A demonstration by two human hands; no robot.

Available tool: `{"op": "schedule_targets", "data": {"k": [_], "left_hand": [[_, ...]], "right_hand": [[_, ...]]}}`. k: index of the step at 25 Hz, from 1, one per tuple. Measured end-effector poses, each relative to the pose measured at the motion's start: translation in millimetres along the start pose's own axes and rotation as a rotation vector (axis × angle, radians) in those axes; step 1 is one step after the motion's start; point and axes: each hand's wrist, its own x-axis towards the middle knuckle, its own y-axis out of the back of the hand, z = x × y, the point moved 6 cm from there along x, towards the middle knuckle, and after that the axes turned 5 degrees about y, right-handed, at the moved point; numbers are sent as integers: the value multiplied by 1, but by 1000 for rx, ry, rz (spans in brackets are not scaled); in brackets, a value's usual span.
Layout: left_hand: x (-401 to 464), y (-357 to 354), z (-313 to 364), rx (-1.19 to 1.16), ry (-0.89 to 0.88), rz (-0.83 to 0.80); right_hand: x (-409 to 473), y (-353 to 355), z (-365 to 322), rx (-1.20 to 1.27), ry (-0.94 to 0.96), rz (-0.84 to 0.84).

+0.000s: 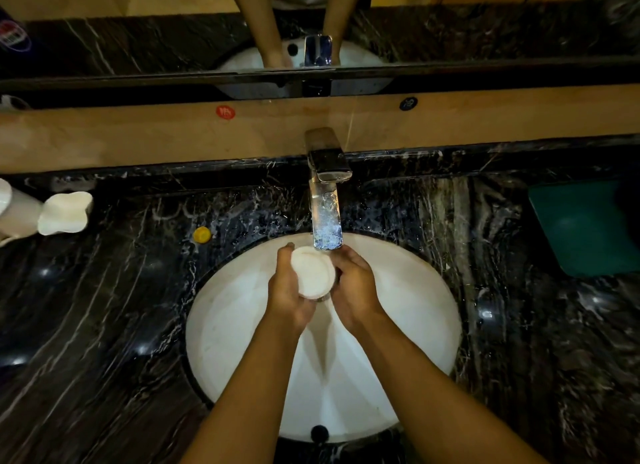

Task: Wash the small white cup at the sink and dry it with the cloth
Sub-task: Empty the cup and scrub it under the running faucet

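Fingers around upward-mouthed cup

There is one small white cup. Two hands hold it: one left hand and one right hand.

There is one white sink and one shiny tap. One stream of water comes out of the tap.

There is one dark worktop. On its far left side stand two white things; what they are is hard to tell. Near them lies one little yellow cap. On the far right lies one green cloth.

On the wall strip behind the tap are two round stickers: one red sticker and one dark sticker.

Above it all is one mirror.
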Motion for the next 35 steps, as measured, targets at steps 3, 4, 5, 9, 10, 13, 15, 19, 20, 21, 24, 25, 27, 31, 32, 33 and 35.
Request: {"op": "schedule_targets", "data": {"k": [3,4,5,9,10,13,15,19,20,21,24,25,27,31,32,33,35], "left_hand": [[5,-2,-9,-141,103,-46],[7,1,-11,-166,106,-45],[9,3,-12,-165,110,-38],[12,6,-15,-132,130,-13],[12,5,-15,-99,123,-9],[10,5,-17,190,86,-3],[4,3,-19,255,121,-26],[8,-5,-21,9,244,-71],[12,-4,-23,-10,263,-54],[15,-2,-25,-14,284,-33],[15,5,-33,-12,328,-9],[11,6,-34,-14,330,-17],[3,6,-33,-38,319,-53],[0,2,-23,-46,282,-105],[1,0,-22,-76,283,-108],[1,-2,-22,-107,288,-114],[3,-4,-24,-132,297,-104]], "right_hand": [[-4,-2,0,30,-25,-101],[-6,-2,-1,68,-49,-154],[-8,0,-2,99,-65,-218],[-16,0,-2,34,24,-329],[-15,1,-2,-7,52,-271],[0,9,-3,-106,49,-4],[10,10,-4,-140,7,75],[3,-5,-2,-79,-3,-55],[-1,-7,1,-81,14,-95],[-2,-7,3,-133,48,-111],[5,2,4,-254,106,-6],[11,8,5,-240,71,57],[20,13,5,-182,-32,106],[15,3,15,0,-124,-50],[11,0,16,55,-102,-81],[7,-1,14,55,-60,-93],[11,-1,8,-120,25,-50]]}}
